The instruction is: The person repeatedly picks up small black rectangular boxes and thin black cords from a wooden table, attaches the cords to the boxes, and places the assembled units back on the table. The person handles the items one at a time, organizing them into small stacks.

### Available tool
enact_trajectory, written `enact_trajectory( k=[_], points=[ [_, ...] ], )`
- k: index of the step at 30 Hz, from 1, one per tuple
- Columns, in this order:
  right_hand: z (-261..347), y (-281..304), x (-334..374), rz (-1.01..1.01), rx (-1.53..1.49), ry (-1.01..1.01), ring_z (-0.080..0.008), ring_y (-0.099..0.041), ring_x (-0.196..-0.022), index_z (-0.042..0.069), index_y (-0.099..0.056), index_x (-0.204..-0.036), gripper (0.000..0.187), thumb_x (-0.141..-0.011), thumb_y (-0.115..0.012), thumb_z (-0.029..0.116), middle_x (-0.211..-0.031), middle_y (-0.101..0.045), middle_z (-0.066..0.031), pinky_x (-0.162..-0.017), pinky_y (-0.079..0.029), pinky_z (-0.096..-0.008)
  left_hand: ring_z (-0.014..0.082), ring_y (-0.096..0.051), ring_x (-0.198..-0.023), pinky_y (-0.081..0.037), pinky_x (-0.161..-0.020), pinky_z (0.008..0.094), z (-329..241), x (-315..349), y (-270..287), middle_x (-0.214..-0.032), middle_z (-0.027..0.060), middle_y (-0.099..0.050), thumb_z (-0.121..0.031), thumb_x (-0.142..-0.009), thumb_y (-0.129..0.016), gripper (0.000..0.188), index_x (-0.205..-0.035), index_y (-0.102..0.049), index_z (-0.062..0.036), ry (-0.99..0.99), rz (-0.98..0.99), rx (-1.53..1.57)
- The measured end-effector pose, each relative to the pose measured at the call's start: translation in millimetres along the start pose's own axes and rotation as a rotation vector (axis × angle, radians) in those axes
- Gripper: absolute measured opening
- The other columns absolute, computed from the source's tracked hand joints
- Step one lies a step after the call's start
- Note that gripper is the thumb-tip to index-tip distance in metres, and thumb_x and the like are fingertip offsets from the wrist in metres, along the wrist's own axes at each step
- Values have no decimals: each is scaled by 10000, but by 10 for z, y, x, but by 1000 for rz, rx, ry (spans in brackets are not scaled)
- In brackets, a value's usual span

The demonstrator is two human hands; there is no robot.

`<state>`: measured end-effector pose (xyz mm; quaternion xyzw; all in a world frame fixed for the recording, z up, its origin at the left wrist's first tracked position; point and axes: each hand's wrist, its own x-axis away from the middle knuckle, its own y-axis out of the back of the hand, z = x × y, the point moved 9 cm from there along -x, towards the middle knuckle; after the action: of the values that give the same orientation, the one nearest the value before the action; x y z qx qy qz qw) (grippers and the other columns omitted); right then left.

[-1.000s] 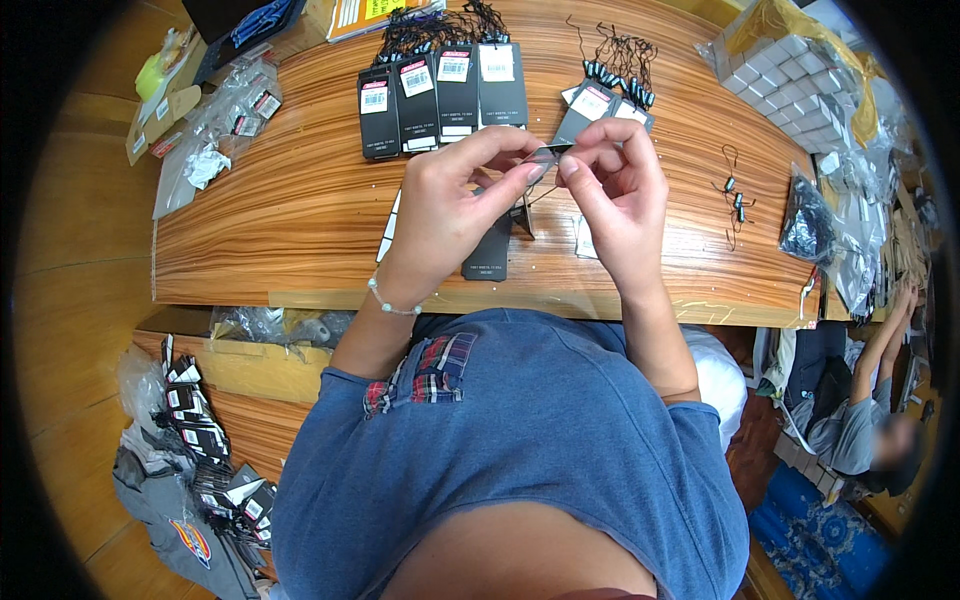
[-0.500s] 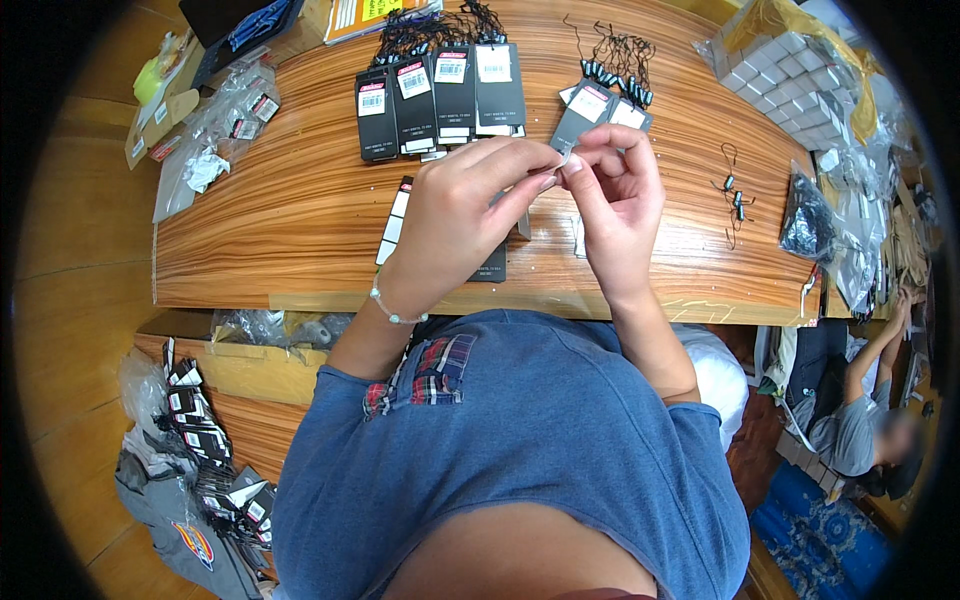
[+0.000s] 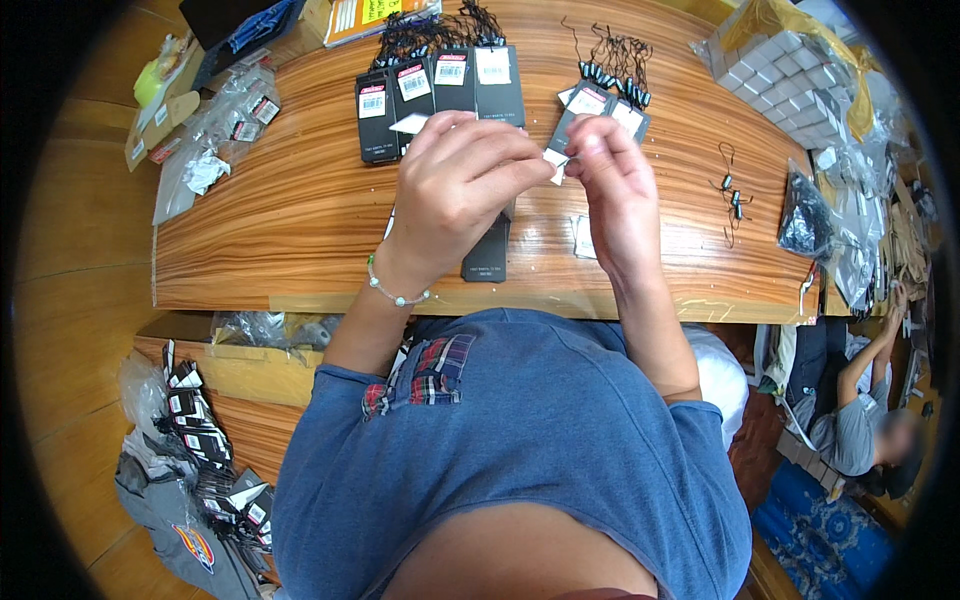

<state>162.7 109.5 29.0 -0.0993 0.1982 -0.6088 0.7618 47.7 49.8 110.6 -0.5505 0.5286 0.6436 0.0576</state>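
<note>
Above the near part of the table, my left hand (image 3: 460, 190) and my right hand (image 3: 618, 190) meet almost fingertip to fingertip. A small white label (image 3: 556, 165) sticks out at the fingertips of my left hand, pinched there. The thumb and fingers of my right hand press together beside it; what they hold is too small to make out. Another white corner (image 3: 408, 124) shows past the left knuckles; I cannot tell whether that hand holds it. Beneath my left hand lies a black hang tag (image 3: 487, 255), partly covered. White slips (image 3: 583, 238) lie under my right wrist.
Black hang tags (image 3: 435, 95) with cords stand in rows at the back, beside a smaller pile (image 3: 585, 103). Loose black cords (image 3: 735, 200) lie to the right, near small white boxes (image 3: 780, 75) and plastic bags (image 3: 805, 215). A person (image 3: 850, 430) sits at far right.
My fingertips have drawn slightly apart, and the white label now shows between them. My left hand has shifted a little left and turned; a white corner appears behind its knuckles.
</note>
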Motion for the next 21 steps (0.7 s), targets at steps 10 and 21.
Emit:
enact_trajectory(
  k=[10, 21],
  points=[
    [227, 77, -203, 106, -461, 127, -112, -422, -622, 90, -435, -934, 90, -932, -412, 177, -731, -467, -42, -618, -366, -253, 184, -605, -741, -445, -653, 297, 287, 164, -14, -786, 26, -636, -37, -673, -656, 131, -799, -638, -69, 294, -16, 269],
    [111, -196, -142, 344, -697, -27, -210, -551, -743, 92, -416, -958, 113, -943, -391, 201, -853, -534, -113, -726, -468, -338, 213, -599, -828, -461, -749, 321, 399, 239, -283, -883, 107, -613, -150, -735, -676, 223, -844, -564, 10, 458, 91, 539]
  ],
)
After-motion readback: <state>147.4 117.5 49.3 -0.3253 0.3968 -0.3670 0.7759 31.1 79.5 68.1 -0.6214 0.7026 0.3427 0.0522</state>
